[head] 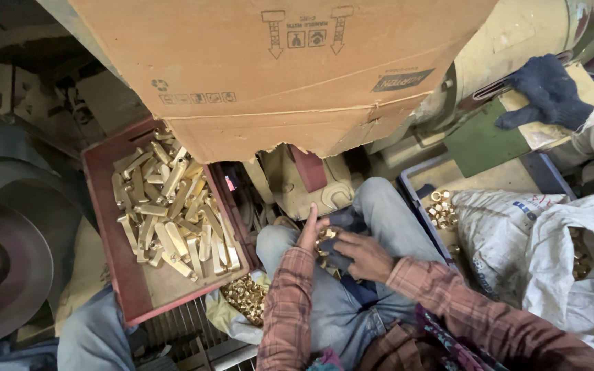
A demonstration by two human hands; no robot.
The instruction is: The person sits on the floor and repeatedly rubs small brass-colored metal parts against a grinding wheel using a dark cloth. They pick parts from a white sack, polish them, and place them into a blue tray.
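My left hand (309, 231) and my right hand (362, 255) meet over my lap, between my jeans-clad knees. Together they hold a small cluster of brass fittings (326, 237) against a dark cloth (344, 221). The left index finger points upward. My sleeves are plaid red. A maroon tray (122, 264) to the left holds several long brass bars (170, 206). Below my left arm lies a pile of small brass nuts (245, 295) on a pale cloth.
A large cardboard box (276, 69) hangs over the top of the view. A blue crate (415, 199) with brass rings (443, 209) sits right, beside white sacks (558, 254). Another person's dark-gloved hand (548, 93) rests on a board upper right. A dark wheel (8, 268) is far left.
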